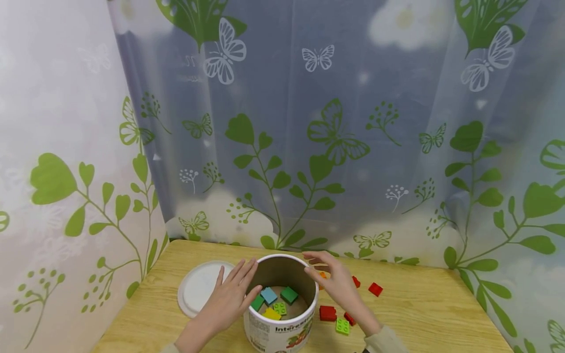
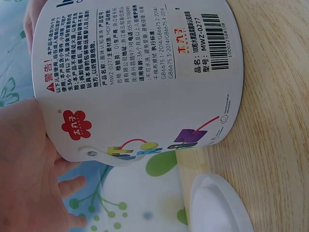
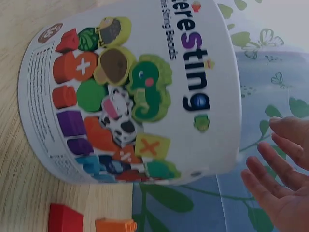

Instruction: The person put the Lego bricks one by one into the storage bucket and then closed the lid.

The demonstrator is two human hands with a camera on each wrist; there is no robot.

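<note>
left hand (image 1: 231, 296) released, fingers straight at bucket's (image 1: 270, 334) left rim, right hand (image 1: 334, 280) also released just off right rim, lid (image 1: 199, 288) leftward, worktop (image 1: 415, 314) room right of rightmost red block (image 1: 375, 289)

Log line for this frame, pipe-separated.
left hand: spread, at bucket | right hand: empty, beside bucket | bucket: upright, blocks inside | red blocks: outside, on table | white lid: off
</note>
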